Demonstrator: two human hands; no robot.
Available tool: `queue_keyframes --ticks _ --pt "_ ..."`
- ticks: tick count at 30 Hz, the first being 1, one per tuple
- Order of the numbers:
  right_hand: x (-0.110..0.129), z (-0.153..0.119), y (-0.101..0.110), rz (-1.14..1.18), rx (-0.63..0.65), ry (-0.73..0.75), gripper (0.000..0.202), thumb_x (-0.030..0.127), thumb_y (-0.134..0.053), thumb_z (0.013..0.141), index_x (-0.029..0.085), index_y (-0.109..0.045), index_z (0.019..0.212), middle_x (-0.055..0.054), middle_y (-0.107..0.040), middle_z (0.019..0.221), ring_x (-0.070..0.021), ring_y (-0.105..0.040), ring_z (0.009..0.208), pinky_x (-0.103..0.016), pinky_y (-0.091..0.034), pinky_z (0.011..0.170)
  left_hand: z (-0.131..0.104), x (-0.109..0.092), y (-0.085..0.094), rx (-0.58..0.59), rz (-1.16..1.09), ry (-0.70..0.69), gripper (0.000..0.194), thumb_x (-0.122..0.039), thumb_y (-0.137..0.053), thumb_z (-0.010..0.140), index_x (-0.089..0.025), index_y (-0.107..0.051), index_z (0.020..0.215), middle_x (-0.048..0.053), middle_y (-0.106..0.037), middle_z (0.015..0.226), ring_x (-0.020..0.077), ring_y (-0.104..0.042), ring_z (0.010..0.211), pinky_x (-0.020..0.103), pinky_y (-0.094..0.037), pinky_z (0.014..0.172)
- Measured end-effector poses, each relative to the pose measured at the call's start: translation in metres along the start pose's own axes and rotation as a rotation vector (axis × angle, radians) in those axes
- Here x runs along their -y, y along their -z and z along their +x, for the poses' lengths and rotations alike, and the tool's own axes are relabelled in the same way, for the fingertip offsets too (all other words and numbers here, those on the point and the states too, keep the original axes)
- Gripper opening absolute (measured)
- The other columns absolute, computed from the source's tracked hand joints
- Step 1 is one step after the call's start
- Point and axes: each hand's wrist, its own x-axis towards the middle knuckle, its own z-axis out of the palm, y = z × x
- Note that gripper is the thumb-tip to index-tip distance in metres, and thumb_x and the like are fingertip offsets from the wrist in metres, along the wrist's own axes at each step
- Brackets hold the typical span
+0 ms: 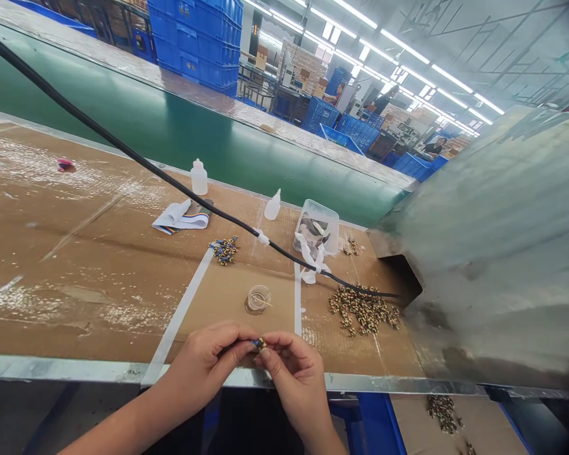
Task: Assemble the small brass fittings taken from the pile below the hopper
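Near the table's front edge, my left hand (pixel 211 357) and my right hand (pixel 294 373) meet fingertip to fingertip. Between them they pinch a small blue, black and gold piece (pixel 260 343), too small to name its kind. Both hands are closed, and the fingertips partly cover the piece. Just beyond them stands a small clear cup (pixel 259 296) with a thin stick in it. A small pile of blue and gold pieces (pixel 224 250) lies past the cup to the left. To the right spreads a larger pile of dark and gold pieces (pixel 363 309).
A black cable (pixel 123 148) crosses above the table. Behind the cup are white bottles (pixel 199 177), a striped ribbon (pixel 183 217) and a clear plastic box (pixel 316 229). A metal housing (pixel 493 265) bounds the right side. A green conveyor belt (pixel 194 136) runs behind.
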Motion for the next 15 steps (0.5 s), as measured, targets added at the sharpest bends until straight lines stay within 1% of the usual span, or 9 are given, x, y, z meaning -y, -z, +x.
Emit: queue_keyframes --ticks 3,6,10,15 --pt "-0.003 -0.002 0.002 -0.029 0.028 0.061 0.022 0.026 -0.069 0.077 0.021 -0.067 0.099 -0.005 -0.067 0.087 -0.0148 -0.064 0.078 -0.026 -0.053 0.071 0.001 -0.002 0.0 0.054 0.018 0.006 0.019 -0.025 -0.043 0.092 -0.024 -0.062 0.095 -0.001 -0.067 0.085 0.0116 -0.062 0.08 0.02 -0.047 0.071" --pt "-0.005 -0.003 0.005 -0.079 0.036 0.097 0.024 0.024 -0.069 0.077 0.022 -0.067 0.1 -0.006 -0.066 0.089 -0.0156 -0.063 0.079 -0.027 -0.054 0.071 0.003 -0.004 0.001 0.107 0.048 0.011 0.022 -0.026 -0.039 0.093 -0.023 -0.06 0.095 0.0 -0.065 0.084 0.0126 -0.06 0.079 0.022 -0.045 0.07" --pt "0.001 -0.001 0.004 -0.121 0.018 0.129 0.019 0.027 -0.065 0.081 0.022 -0.068 0.099 -0.005 -0.064 0.089 -0.0143 -0.063 0.073 -0.027 -0.054 0.067 0.003 -0.005 0.001 0.15 0.091 0.011 0.027 -0.028 -0.034 0.094 -0.021 -0.06 0.092 0.0 -0.062 0.078 0.0135 -0.057 0.075 0.023 -0.043 0.069" --pt "0.01 0.002 -0.001 -0.142 -0.024 0.097 0.015 0.03 -0.061 0.084 0.02 -0.069 0.09 -0.003 -0.062 0.082 -0.0101 -0.061 0.063 -0.021 -0.053 0.058 0.005 -0.009 0.002 0.179 0.066 0.051 0.034 -0.033 -0.03 0.095 -0.019 -0.057 0.08 0.001 -0.059 0.075 0.0137 -0.055 0.072 0.023 -0.041 0.068"
